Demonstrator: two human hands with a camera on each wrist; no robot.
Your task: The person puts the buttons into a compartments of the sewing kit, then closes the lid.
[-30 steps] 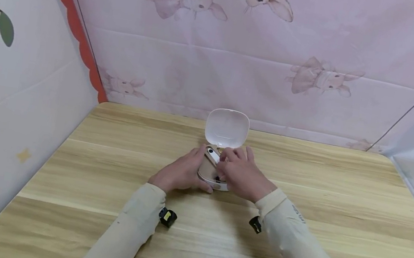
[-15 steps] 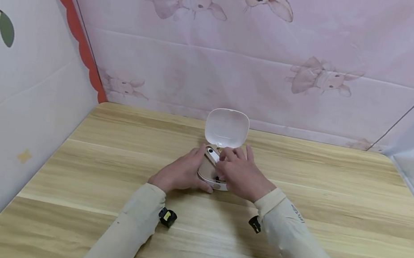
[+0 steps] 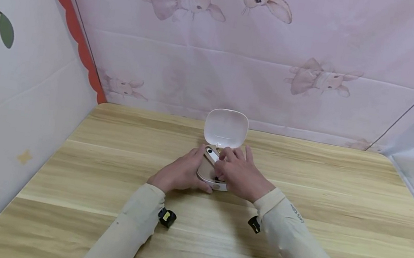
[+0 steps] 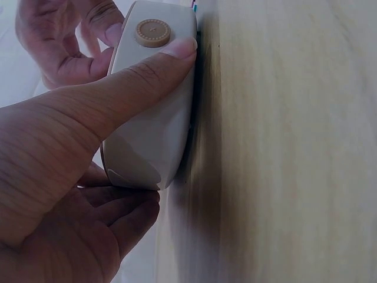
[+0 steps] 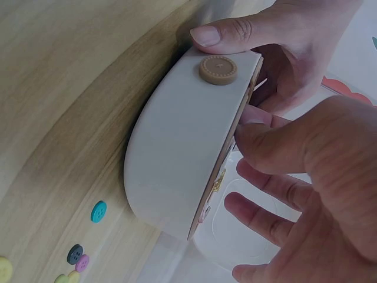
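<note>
A small white case with a brown button-shaped knob on its front stands on the table, its lid raised at the back. My left hand grips the case's left side, thumb across the front wall below the knob and fingers round the side. Over the right part of the beige inside is my right hand, its thumb and index fingertip close together at the rim. A white strip-shaped piece with a black dot lies in the case, partly under those fingers. I cannot tell whether they pinch it.
Loose buttons lie on the wooden table beside the case in the right wrist view: a teal button, a black button, a purple button and several yellowish ones. Behind the table hangs a pink rabbit-print backdrop.
</note>
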